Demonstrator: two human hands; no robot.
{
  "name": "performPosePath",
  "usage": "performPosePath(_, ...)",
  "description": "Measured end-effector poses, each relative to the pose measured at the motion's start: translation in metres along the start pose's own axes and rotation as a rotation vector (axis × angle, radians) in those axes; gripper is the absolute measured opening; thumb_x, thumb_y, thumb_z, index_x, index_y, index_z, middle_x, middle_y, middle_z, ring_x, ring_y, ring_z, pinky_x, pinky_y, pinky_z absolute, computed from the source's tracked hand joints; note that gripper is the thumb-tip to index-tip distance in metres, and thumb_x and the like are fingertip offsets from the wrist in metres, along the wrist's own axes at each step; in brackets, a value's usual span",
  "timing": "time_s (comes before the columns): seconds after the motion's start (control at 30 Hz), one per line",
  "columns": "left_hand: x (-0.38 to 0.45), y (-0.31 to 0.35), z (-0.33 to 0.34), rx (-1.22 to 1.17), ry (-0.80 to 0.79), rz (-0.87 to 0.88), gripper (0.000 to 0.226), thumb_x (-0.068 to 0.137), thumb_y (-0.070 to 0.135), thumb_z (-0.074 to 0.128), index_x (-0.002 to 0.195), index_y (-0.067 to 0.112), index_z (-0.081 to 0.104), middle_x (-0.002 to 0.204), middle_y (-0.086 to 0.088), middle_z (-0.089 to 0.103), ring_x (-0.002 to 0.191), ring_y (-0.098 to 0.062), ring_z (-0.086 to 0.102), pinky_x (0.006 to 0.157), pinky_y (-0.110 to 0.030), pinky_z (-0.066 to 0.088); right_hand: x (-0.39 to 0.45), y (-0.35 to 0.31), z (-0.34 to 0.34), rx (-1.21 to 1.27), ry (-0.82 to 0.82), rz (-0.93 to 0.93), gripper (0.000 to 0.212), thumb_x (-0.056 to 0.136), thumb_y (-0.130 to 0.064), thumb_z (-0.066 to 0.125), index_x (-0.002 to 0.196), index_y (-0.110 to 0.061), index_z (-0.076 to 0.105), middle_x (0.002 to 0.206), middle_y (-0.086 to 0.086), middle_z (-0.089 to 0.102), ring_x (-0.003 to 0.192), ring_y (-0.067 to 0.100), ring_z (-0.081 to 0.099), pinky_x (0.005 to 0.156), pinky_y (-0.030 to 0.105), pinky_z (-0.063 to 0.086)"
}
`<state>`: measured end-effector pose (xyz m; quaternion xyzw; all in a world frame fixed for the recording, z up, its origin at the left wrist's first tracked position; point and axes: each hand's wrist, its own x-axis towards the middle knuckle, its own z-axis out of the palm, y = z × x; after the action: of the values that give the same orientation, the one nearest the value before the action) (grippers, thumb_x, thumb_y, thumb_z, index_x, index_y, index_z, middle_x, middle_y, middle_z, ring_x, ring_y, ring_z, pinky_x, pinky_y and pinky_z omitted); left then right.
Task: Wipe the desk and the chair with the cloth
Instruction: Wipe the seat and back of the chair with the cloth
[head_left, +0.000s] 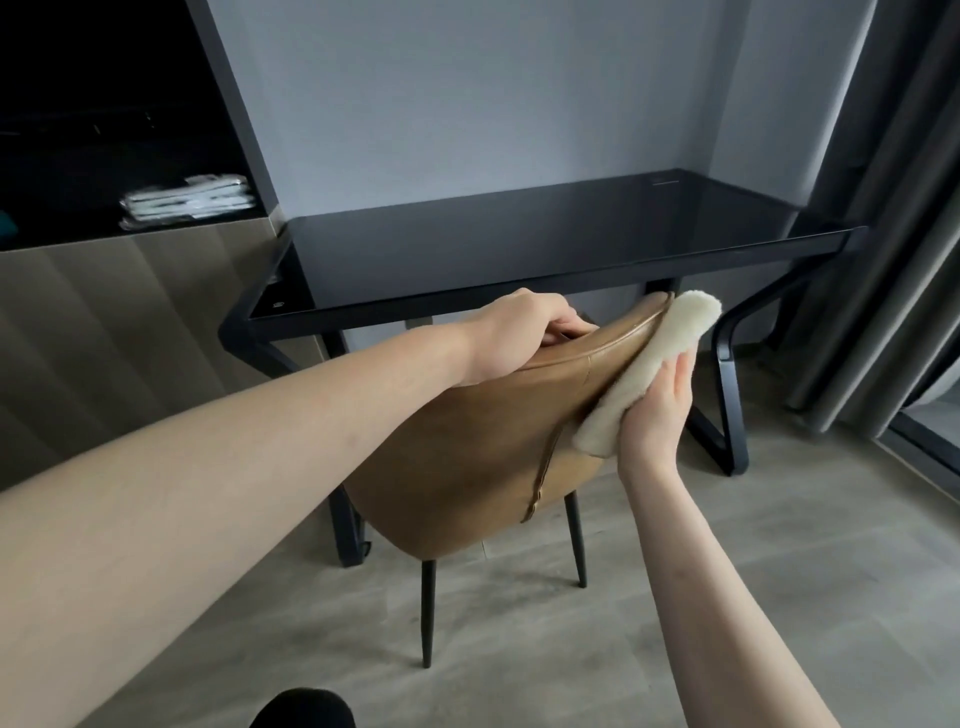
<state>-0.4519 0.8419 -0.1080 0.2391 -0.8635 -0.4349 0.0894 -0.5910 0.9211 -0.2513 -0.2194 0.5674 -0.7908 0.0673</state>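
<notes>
The cream, fleecy cloth (647, 369) lies flat against the right side of the tan chair (467, 457) back, running up along its curved edge so that the top end pokes past the rim, close under the front edge of the desk. The right hand (654, 410) presses it there with straight fingers and an open palm, the cloth sandwiched between hand and leather. The left hand (511, 338) grips the top rim of the chair back, fingers curled over the far side. The chair stands on thin black legs on the pale wood floor (727, 597), tucked in front of the black glass-topped desk (519, 249). To the left, a dark shelf (78, 156) holds a stack of folded white linen (189, 200); grey curtains (893, 208) hang on the right.
</notes>
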Motion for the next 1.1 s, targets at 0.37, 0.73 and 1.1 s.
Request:
performPosePath(0.37,0.009,-0.003,0.002,-0.052,0.01,-0.018,0.056,0.11,0.017,0.024,0.124,0.017,0.078,0.094,0.022,0.07,0.075,0.014,0.066,0.069,0.001,0.044,-0.013,0.023,0.018,0.074,0.069,0.327,0.068,0.086,-0.085,0.034,0.141,-0.051,0.056,0.14,-0.011,0.064,0.133,0.013,0.057,0.124,0.053,0.033)
performPosePath(0.73,0.001,-0.006,-0.007,-0.443,-0.071,-0.227,0.06,0.091,0.031,0.036,0.125,0.003,0.076,0.129,-0.026,0.07,0.108,-0.03,0.055,0.096,-0.037,0.043,-0.159,-0.016,0.077,-0.148,-0.161,0.012,0.104,0.098,-0.07,0.045,0.156,-0.045,-0.037,0.164,-0.027,-0.039,0.155,-0.001,-0.03,0.13,0.047,-0.003)
performPosePath(1.1,0.0,-0.002,-0.003,-0.429,-0.042,-0.175,0.051,0.099,0.022,0.038,0.132,0.0,0.071,0.091,0.005,0.081,0.072,-0.01,0.069,0.076,-0.02,0.056,-0.027,0.007,0.025,0.042,0.094,0.053,0.036,0.107,-0.043,0.04,0.139,-0.029,0.049,0.13,-0.012,0.062,0.12,-0.008,0.058,0.109,0.026,0.043)
